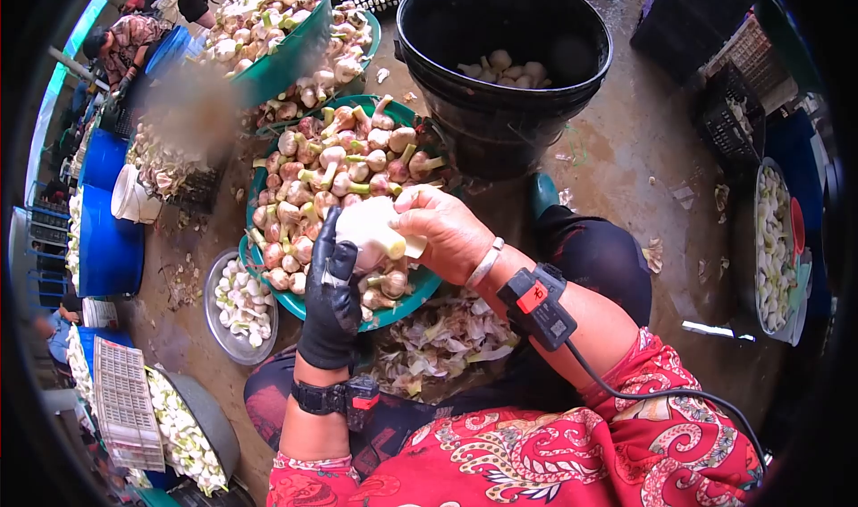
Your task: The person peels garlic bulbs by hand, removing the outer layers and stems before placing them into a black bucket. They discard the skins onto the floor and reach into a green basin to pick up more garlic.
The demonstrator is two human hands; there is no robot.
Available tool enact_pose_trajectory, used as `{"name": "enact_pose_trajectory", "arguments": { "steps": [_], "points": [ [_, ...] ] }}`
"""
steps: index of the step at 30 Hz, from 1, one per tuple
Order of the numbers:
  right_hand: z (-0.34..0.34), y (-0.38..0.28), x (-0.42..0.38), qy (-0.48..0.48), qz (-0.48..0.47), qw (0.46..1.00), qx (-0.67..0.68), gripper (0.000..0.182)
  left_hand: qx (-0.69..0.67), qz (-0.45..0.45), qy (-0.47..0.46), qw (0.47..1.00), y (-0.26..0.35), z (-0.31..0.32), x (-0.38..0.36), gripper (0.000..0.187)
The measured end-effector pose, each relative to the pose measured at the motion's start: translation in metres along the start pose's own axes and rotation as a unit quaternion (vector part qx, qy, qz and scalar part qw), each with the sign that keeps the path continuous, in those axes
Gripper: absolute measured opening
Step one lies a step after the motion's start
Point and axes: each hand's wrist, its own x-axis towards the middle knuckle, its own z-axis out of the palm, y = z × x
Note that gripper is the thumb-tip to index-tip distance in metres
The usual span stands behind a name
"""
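A large white garlic bulb (365, 225) with a cut stem rests in my left hand (329, 288), which wears a black glove and is closed around its side. At the bulb's right, my bare right hand (445, 232) pinches a pale piece of garlic skin (414, 245) beside the stem. Both hands are above a green basin (433, 285) heaped with unpeeled, purplish garlic bulbs (332, 157). Loose garlic peelings (442, 342) lie in a pile just below the basin, near my lap.
A black bucket (483, 118) behind the basin holds several white bulbs. At left stands a metal bowl (214, 303) of peeled garlic. Blue tubs (112, 248), crates (728, 123) and another heaped green basin (290, 67) surround me. Other people sit at upper left.
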Motion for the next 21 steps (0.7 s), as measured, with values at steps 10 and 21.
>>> {"name": "enact_pose_trajectory", "arguments": {
  "steps": [10, 21],
  "points": [
    [0.005, 0.012, -0.002, 0.055, -0.168, 0.96, -0.218, 0.015, 0.356, 0.151, 0.004, 0.922, 0.015, -0.009, 0.007, 0.032],
    [-0.01, -0.061, -0.031, -0.082, -0.078, 0.99, -0.085, 0.018, -0.057, -0.045, 0.022, 0.997, -0.053, -0.078, 0.027, 0.035]
  ]
}}
